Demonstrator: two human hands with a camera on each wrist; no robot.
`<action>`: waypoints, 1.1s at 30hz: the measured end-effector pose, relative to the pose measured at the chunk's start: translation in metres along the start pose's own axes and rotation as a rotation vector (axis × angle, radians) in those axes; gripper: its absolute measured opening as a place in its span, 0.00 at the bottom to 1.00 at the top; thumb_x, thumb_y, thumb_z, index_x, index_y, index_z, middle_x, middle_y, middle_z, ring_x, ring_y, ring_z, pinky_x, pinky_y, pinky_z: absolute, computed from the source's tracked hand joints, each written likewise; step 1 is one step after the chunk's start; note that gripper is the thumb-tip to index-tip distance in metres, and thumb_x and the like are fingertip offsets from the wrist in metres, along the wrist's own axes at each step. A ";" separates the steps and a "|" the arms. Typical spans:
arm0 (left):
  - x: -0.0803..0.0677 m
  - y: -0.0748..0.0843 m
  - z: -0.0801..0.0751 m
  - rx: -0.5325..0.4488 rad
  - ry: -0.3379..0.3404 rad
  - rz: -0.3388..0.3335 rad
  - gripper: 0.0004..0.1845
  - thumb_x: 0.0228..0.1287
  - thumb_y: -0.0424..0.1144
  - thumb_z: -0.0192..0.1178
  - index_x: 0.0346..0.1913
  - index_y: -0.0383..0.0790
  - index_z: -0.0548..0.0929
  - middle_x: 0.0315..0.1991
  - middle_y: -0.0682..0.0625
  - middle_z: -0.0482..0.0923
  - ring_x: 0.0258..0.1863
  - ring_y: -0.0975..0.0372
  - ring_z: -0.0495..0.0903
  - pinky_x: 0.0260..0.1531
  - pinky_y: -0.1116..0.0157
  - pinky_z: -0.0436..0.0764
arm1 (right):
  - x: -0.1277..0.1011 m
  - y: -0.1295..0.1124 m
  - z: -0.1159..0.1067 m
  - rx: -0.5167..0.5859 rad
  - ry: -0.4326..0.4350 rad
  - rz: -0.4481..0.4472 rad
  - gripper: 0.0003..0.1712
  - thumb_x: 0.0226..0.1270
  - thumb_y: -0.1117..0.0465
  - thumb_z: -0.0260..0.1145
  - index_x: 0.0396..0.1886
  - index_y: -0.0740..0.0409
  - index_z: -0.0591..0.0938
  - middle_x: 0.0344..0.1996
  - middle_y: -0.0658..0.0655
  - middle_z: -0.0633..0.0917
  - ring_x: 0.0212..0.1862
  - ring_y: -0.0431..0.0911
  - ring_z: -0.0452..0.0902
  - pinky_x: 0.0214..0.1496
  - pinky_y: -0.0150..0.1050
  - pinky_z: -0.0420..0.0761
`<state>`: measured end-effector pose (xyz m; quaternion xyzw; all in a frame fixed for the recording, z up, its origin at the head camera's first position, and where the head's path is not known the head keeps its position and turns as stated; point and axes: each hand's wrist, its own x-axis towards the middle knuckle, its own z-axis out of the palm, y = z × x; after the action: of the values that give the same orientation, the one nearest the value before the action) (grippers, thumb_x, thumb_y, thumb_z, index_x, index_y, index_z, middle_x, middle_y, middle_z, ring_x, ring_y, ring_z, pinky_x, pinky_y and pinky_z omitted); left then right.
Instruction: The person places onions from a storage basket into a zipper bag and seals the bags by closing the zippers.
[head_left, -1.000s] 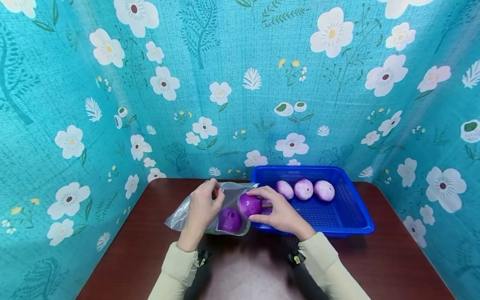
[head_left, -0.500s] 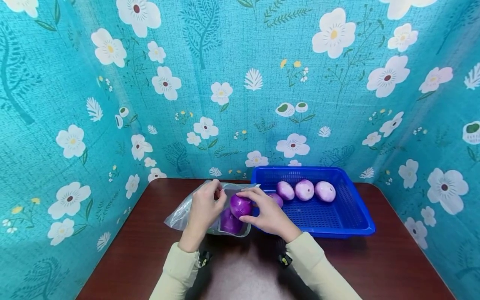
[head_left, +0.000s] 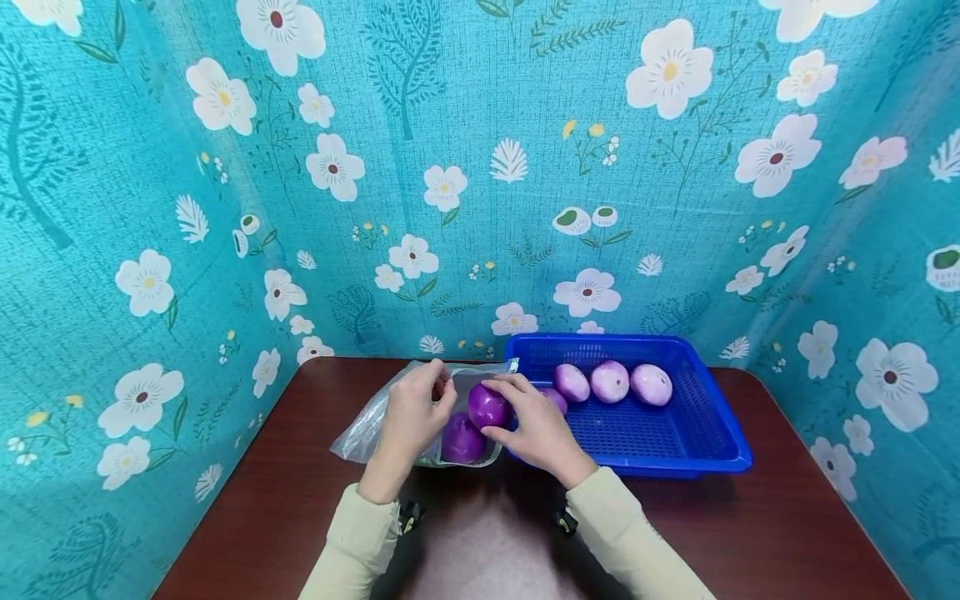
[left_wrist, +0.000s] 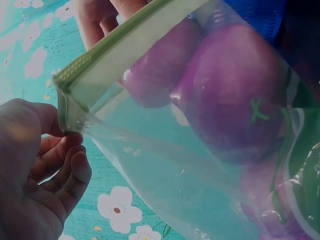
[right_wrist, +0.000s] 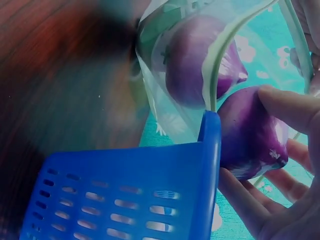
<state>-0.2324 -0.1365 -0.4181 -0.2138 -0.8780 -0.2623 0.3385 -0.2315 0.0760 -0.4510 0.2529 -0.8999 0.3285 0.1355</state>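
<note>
A clear zip bag (head_left: 363, 432) lies on its side, its mouth facing right. My left hand (head_left: 408, 408) pinches the mouth's edge between thumb and fingers, as the left wrist view shows. Inside the bag sits a red onion (head_left: 462, 439) with a pointed tip; a paler purple shape shows lower in the bag in the left wrist view. My right hand (head_left: 536, 425) holds another red onion (right_wrist: 250, 130) at the mouth, thumb on one side and fingers on the other. In the right wrist view, this onion overlaps the basket's rim.
A blue plastic basket (head_left: 716, 417) stands right of the bag. Several paler purple onions (head_left: 610, 381) lie along its back; one onion (head_left: 553, 398) is partly hidden behind my right hand. The dark wooden table (head_left: 247, 508) meets flowered cloth (head_left: 450, 250) on the sides.
My right hand has carried its onion left to the bag's mouth, then shifted slightly back right and up. My left hand keeps its pinch on the bag, almost still.
</note>
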 end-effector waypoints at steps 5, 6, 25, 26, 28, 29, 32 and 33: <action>0.001 0.001 0.000 -0.022 -0.002 0.010 0.08 0.64 0.29 0.63 0.31 0.43 0.77 0.22 0.53 0.74 0.22 0.65 0.70 0.24 0.68 0.72 | 0.001 0.002 0.003 0.029 0.030 -0.001 0.36 0.59 0.54 0.80 0.67 0.52 0.79 0.64 0.57 0.80 0.60 0.53 0.82 0.58 0.48 0.85; 0.001 0.001 0.000 -0.026 -0.002 0.012 0.08 0.64 0.29 0.63 0.31 0.43 0.76 0.22 0.53 0.74 0.22 0.65 0.70 0.24 0.68 0.72 | 0.001 0.002 0.004 0.037 0.035 -0.003 0.35 0.60 0.55 0.80 0.67 0.52 0.79 0.63 0.57 0.80 0.60 0.52 0.83 0.58 0.47 0.85; 0.003 0.006 -0.001 -0.058 0.005 0.030 0.08 0.63 0.30 0.64 0.31 0.43 0.76 0.22 0.54 0.72 0.22 0.66 0.69 0.23 0.69 0.70 | 0.001 0.007 0.015 0.173 0.047 0.051 0.26 0.65 0.64 0.75 0.63 0.55 0.82 0.51 0.58 0.81 0.50 0.51 0.87 0.51 0.41 0.87; 0.003 0.006 -0.001 -0.057 0.004 0.029 0.08 0.63 0.30 0.65 0.31 0.43 0.76 0.22 0.54 0.72 0.22 0.66 0.69 0.23 0.70 0.71 | 0.001 0.007 0.016 0.177 0.025 0.052 0.25 0.66 0.64 0.74 0.63 0.56 0.82 0.51 0.59 0.82 0.51 0.52 0.87 0.51 0.42 0.87; 0.002 0.006 -0.001 -0.056 0.005 0.029 0.08 0.63 0.31 0.65 0.31 0.43 0.76 0.22 0.54 0.72 0.22 0.66 0.69 0.23 0.70 0.71 | 0.000 0.007 0.016 0.193 -0.009 0.050 0.24 0.68 0.64 0.72 0.63 0.58 0.83 0.52 0.60 0.83 0.53 0.54 0.87 0.53 0.44 0.87; 0.002 0.007 -0.001 -0.056 0.006 0.029 0.08 0.63 0.30 0.65 0.31 0.43 0.76 0.22 0.54 0.72 0.22 0.66 0.69 0.23 0.70 0.71 | -0.001 0.006 0.016 0.198 -0.021 0.048 0.23 0.69 0.64 0.72 0.63 0.58 0.83 0.52 0.61 0.83 0.54 0.55 0.86 0.53 0.44 0.87; 0.002 0.007 -0.002 -0.056 0.007 0.026 0.08 0.63 0.30 0.65 0.31 0.43 0.77 0.22 0.54 0.73 0.22 0.66 0.70 0.23 0.70 0.72 | -0.003 0.006 0.015 0.218 -0.029 0.044 0.20 0.70 0.64 0.71 0.61 0.59 0.84 0.52 0.62 0.83 0.54 0.55 0.86 0.53 0.44 0.86; 0.002 0.007 -0.002 -0.055 0.007 0.026 0.08 0.63 0.30 0.65 0.31 0.43 0.77 0.22 0.53 0.73 0.22 0.66 0.70 0.23 0.69 0.72 | -0.003 0.006 0.015 0.228 -0.025 0.042 0.20 0.70 0.64 0.70 0.60 0.58 0.84 0.51 0.62 0.83 0.54 0.54 0.86 0.53 0.44 0.87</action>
<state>-0.2283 -0.1319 -0.4132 -0.2334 -0.8664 -0.2829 0.3390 -0.2332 0.0712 -0.4665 0.2521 -0.8635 0.4280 0.0876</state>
